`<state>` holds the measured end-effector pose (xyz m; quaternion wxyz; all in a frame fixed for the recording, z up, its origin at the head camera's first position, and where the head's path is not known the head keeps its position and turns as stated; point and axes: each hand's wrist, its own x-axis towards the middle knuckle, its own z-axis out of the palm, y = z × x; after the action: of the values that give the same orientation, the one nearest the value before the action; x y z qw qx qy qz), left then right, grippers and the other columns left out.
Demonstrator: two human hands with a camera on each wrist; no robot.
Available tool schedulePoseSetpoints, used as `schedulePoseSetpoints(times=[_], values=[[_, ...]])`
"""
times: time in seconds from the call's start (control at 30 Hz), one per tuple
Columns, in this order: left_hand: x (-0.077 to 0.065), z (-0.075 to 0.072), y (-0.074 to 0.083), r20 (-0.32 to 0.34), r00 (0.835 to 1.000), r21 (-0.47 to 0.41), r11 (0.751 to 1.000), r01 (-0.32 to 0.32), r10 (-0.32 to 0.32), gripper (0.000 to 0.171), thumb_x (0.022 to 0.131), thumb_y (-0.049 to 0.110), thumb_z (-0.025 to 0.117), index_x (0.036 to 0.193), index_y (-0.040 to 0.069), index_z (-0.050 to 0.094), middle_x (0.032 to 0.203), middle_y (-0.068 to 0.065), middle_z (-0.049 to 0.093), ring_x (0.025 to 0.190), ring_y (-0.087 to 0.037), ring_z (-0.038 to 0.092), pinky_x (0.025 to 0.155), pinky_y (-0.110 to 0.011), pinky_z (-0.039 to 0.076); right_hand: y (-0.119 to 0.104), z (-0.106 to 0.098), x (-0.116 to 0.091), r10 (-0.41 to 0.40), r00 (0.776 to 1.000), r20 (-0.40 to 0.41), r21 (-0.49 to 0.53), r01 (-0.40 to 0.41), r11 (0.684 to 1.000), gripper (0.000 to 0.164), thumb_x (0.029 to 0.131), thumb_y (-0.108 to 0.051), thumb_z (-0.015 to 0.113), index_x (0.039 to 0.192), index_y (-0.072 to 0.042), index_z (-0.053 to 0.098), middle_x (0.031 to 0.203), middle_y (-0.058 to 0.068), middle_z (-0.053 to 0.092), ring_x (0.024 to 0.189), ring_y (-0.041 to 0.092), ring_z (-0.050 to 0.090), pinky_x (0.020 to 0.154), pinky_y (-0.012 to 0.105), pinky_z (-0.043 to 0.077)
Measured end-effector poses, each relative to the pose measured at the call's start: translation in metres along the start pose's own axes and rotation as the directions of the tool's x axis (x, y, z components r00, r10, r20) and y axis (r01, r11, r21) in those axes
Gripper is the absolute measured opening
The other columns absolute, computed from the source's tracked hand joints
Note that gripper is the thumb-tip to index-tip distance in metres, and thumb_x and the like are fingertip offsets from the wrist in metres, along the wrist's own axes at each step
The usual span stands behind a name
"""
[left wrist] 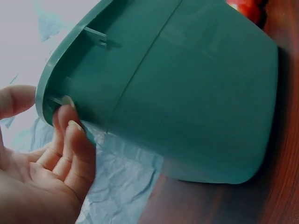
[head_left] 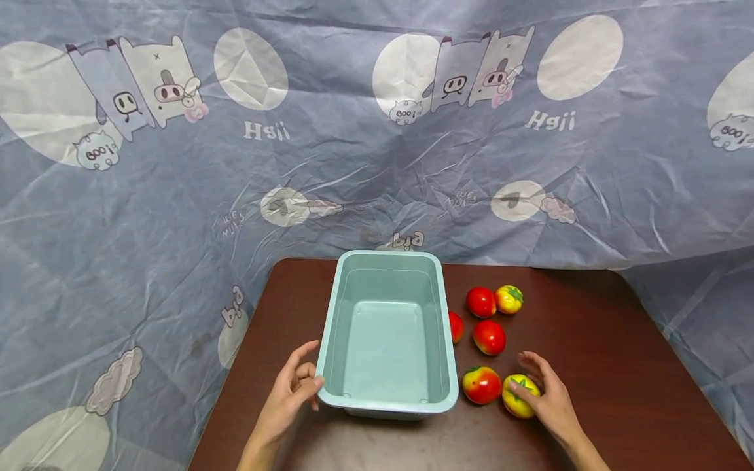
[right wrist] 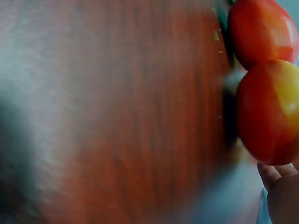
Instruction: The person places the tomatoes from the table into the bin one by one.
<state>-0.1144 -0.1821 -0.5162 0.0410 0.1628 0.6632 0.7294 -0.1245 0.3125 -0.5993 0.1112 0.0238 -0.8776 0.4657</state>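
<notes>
A pale green plastic bin [head_left: 389, 347] stands on the table, its open top facing up. My left hand [head_left: 291, 389] pinches the bin's rim near its front left corner; in the left wrist view the thumb lies outside the rim and the fingertips [left wrist: 70, 105] reach beneath it. Right of the bin, my right hand [head_left: 550, 399] curls around a yellow-and-red tomato [head_left: 518, 407] with a green top, the thumb lying over it. Beside that one sits a red-and-yellow tomato [head_left: 482, 386]. Fingers below the tomato [right wrist: 266, 126] show in the right wrist view.
Farther back lie red tomatoes [head_left: 489, 337] [head_left: 481, 301] and a yellow one [head_left: 509, 299]. Another red tomato [head_left: 455, 328] is partly hidden by the bin's right wall. The dark brown table [head_left: 601, 353] meets a grey-blue printed cloth [head_left: 353, 150] behind and at both sides.
</notes>
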Motion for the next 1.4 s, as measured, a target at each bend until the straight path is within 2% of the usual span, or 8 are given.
schedulePoseSetpoints(times=[0.17,0.47,0.63,0.83,0.97,1.1,1.27,1.4], values=[[-0.001,0.0,-0.003,0.004,1.0,-0.08,0.997,-0.016,0.016,0.059,0.092,-0.006,0.052,0.145,0.0,0.028,0.079,0.0,0.055,0.058,-0.009,0.056,0.051,-0.031,0.054,0.008,0.002,-0.006,0.051,0.999,0.018,-0.016,-0.051,0.999,0.074,0.082,-0.025,0.078,0.142,-0.006,0.041,0.133,0.022,0.053,0.114,-0.014,0.048,0.088,-0.003,0.032],[-0.003,0.0,-0.006,-0.022,0.995,-0.228,0.969,0.092,-0.099,0.058,0.093,-0.004,0.051,0.144,-0.01,0.023,0.08,0.001,0.061,0.06,-0.008,0.06,0.056,-0.023,0.054,0.011,0.007,-0.018,0.031,0.999,0.023,0.137,-0.034,0.99,0.079,0.079,-0.009,0.079,0.145,-0.002,0.037,0.137,-0.009,0.053,0.118,-0.014,0.047,0.09,-0.001,0.035],[-0.005,0.002,-0.01,-0.037,0.998,-0.281,0.959,0.045,-0.058,0.061,0.094,-0.006,0.049,0.148,-0.009,0.021,0.08,0.003,0.061,0.061,-0.007,0.059,0.055,-0.021,0.055,0.011,0.01,-0.022,0.104,0.993,0.058,0.17,-0.113,0.979,0.08,0.082,-0.012,0.077,0.148,-0.005,0.033,0.143,0.002,0.047,0.117,-0.018,0.043,0.09,-0.002,0.036],[-0.005,0.004,-0.013,-0.039,0.996,-0.181,0.98,-0.082,0.076,0.06,0.093,-0.009,0.048,0.148,-0.01,0.026,0.078,0.003,0.057,0.059,-0.006,0.059,0.051,-0.028,0.055,0.016,0.014,-0.026,0.117,0.992,0.055,0.314,-0.129,0.941,0.085,0.079,0.003,0.075,0.149,0.0,0.028,0.148,0.01,0.041,0.122,-0.012,0.045,0.094,0.0,0.038],[-0.003,0.004,-0.012,-0.047,0.992,-0.092,0.988,-0.122,0.118,0.055,0.091,-0.012,0.046,0.145,-0.013,0.032,0.074,-0.001,0.052,0.053,-0.014,0.056,0.046,-0.034,0.054,0.018,0.016,-0.03,0.089,0.994,0.058,0.388,-0.105,0.916,0.089,0.075,0.01,0.075,0.149,0.002,0.027,0.149,0.002,0.042,0.127,-0.011,0.044,0.096,0.0,0.037],[-0.002,0.003,-0.012,-0.049,0.988,-0.028,0.988,-0.151,0.15,0.055,0.088,-0.016,0.044,0.143,-0.014,0.034,0.065,-0.014,0.042,0.047,-0.028,0.048,0.041,-0.035,0.052,0.017,0.018,-0.033,0.044,0.998,0.05,0.466,-0.063,0.883,0.092,0.072,0.015,0.074,0.149,0.005,0.025,0.147,-0.006,0.044,0.129,-0.008,0.044,0.098,0.002,0.039],[0.002,0.003,-0.01,-0.026,0.985,0.048,0.985,-0.168,0.17,0.058,0.085,-0.018,0.044,0.142,-0.011,0.038,0.063,-0.022,0.032,0.043,-0.012,0.046,0.036,-0.031,0.048,0.017,0.016,-0.037,-0.032,0.999,0.021,0.584,0.013,0.812,0.094,0.069,0.027,0.067,0.149,0.01,0.02,0.144,-0.009,0.046,0.129,-0.004,0.047,0.096,0.007,0.044],[0.004,0.003,-0.008,-0.019,0.986,0.061,0.985,-0.164,0.166,0.059,0.085,-0.018,0.044,0.143,-0.009,0.038,0.063,-0.02,0.03,0.045,-0.003,0.046,0.035,-0.03,0.047,0.019,0.015,-0.041,-0.011,1.0,0.025,0.616,-0.007,0.788,0.094,0.07,0.027,0.065,0.15,0.009,0.018,0.145,-0.009,0.045,0.127,-0.006,0.049,0.095,0.008,0.046]])
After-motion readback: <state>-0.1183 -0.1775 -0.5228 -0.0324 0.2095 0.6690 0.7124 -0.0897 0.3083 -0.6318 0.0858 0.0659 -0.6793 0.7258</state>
